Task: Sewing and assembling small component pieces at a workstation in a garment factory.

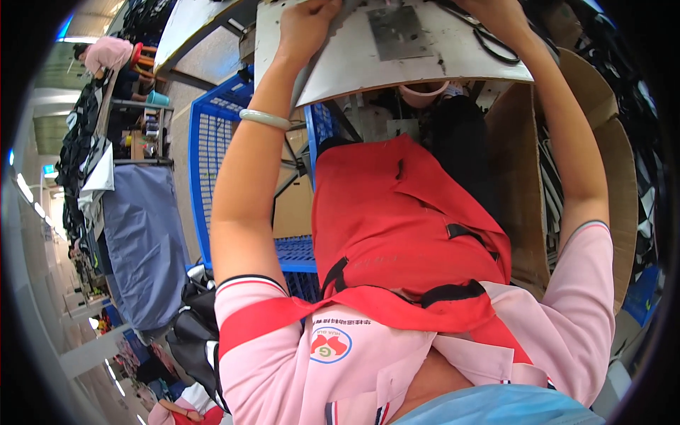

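Observation:
My left hand (307, 27) is at the top edge, over the left side of a white worktable (333, 67). Its fingers are curled closed beside a grey strip (323, 51); what they pinch is cut off by the picture edge. My right hand (498, 20) is over the table's right side, its fingers bent together and partly out of the picture, so what they hold does not show. Just below it are black-handled scissors (496, 48). Between my hands a dark grey rectangular plate (402, 34) sits on the stained tabletop.
A blue plastic crate (205, 163) stands left of my red apron (404, 219). To my right is an open cardboard box (520, 177) holding strips. Under the table is a pink basin (423, 94). Another person (110, 55) works at the far left, beyond a draped blue-grey cover (145, 241).

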Motion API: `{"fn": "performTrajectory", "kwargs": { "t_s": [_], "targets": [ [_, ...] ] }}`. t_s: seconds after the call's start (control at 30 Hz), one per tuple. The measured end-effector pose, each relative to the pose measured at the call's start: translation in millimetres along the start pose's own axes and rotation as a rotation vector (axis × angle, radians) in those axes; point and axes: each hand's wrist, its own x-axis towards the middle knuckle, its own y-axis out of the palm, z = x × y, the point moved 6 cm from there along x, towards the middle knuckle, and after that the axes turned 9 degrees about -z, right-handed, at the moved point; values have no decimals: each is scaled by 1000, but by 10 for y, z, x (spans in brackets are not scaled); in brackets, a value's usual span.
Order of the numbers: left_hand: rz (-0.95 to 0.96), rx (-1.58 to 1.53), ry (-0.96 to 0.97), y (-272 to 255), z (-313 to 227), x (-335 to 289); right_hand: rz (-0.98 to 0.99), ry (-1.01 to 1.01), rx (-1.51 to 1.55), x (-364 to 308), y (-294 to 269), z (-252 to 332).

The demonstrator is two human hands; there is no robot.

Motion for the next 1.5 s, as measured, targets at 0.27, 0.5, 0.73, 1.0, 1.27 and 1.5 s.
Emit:
{"fn": "performTrajectory", "kwargs": {
  "t_s": [0.27, 0.5, 0.73, 1.0, 1.27, 1.5],
  "targets": [
    [309, -49, 313, 764, -542, -823, 409, -793, -305, -1594, 1356, 1410],
    [704, -64, -206, 417, 263, -1129, 514, -443, -172, -988, 713, 953],
    [829, -499, -315, 225, -79, -1229, 473, -57, -118, -757, 225, 643],
    [431, -278, -79, -32, -613, -882, 304, -104, -251, -383, -132, 463],
    [273, -115, 105, 97, -588, -522, 391, 3, -371, -227, -148, 315],
    [221, -133, 95, 177, -469, -336, 388, -11, -447, -141, -83, 245]
  ]
}}
